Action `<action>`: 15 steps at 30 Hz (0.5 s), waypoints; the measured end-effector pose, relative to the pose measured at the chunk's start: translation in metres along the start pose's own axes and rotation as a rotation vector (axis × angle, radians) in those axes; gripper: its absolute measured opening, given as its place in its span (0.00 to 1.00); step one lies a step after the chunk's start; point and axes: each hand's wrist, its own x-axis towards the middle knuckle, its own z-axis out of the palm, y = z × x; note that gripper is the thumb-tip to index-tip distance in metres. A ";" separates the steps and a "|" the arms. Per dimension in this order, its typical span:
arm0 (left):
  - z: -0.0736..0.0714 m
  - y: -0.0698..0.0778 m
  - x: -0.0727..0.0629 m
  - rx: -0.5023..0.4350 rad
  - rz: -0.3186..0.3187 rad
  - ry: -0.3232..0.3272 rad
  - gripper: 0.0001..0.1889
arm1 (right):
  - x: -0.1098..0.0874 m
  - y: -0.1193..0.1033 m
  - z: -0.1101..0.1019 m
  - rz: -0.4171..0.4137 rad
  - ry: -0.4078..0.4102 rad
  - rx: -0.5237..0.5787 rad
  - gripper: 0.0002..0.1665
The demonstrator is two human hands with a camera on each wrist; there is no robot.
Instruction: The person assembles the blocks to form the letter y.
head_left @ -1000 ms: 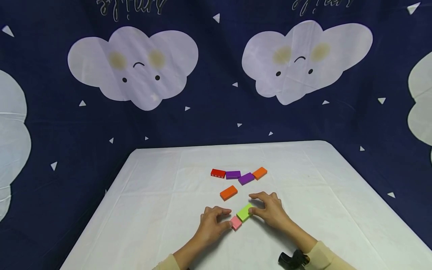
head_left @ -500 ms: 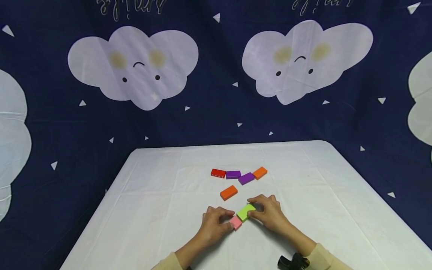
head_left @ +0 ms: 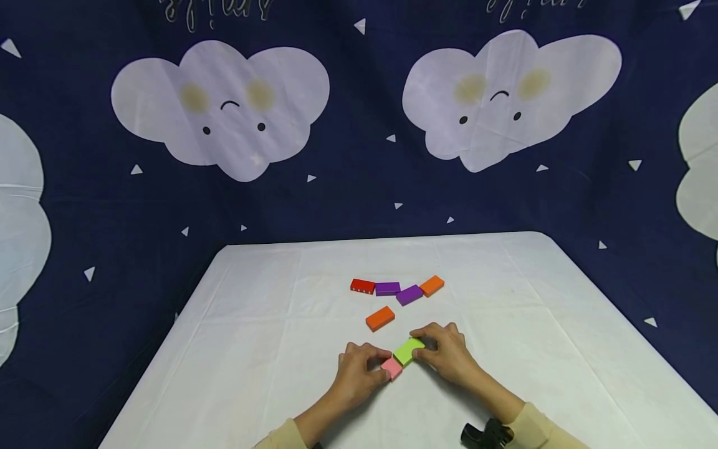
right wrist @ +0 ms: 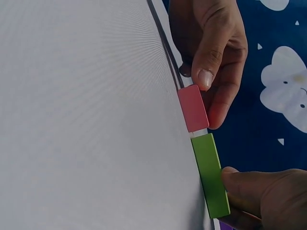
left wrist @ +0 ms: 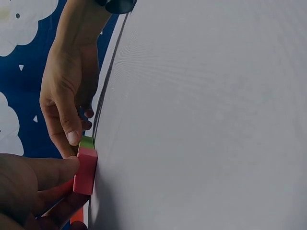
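Note:
A pink domino point(head_left: 391, 368) and a lime green domino point(head_left: 407, 352) lie end to end on the white table, angled toward the back right. My left hand point(head_left: 356, 379) pinches the pink one by its near left end, thumb in front and index finger behind. With thumb and fingers, my right hand point(head_left: 450, 357) pinches the right end of the green domino. In the right wrist view, a thin gap shows between the pink domino point(right wrist: 194, 108) and the green domino point(right wrist: 210, 175). The left wrist view shows the pink domino point(left wrist: 86, 171) beside the left thumb, the green one mostly hidden behind it.
Just behind the hands lies an orange domino point(head_left: 380, 318). Farther back, a bent row holds a red domino point(head_left: 362, 286) with white dots, a purple domino point(head_left: 387, 289), another purple domino point(head_left: 409, 295) and an orange domino point(head_left: 432, 285). A dark blue cloud-print cloth point(head_left: 359, 206) hangs behind the table.
My left hand has shifted slightly right, its index finger coming in against the pink domino. The right fingers have drawn in closer around the green domino. The other dominoes stay put.

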 end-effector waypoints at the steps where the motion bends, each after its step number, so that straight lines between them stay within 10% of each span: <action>1: 0.000 0.000 0.000 0.001 -0.003 0.001 0.15 | 0.000 0.000 0.000 -0.002 0.000 0.000 0.19; 15: 0.007 0.003 0.000 0.034 0.024 0.066 0.14 | 0.003 0.002 0.001 -0.048 0.011 -0.001 0.19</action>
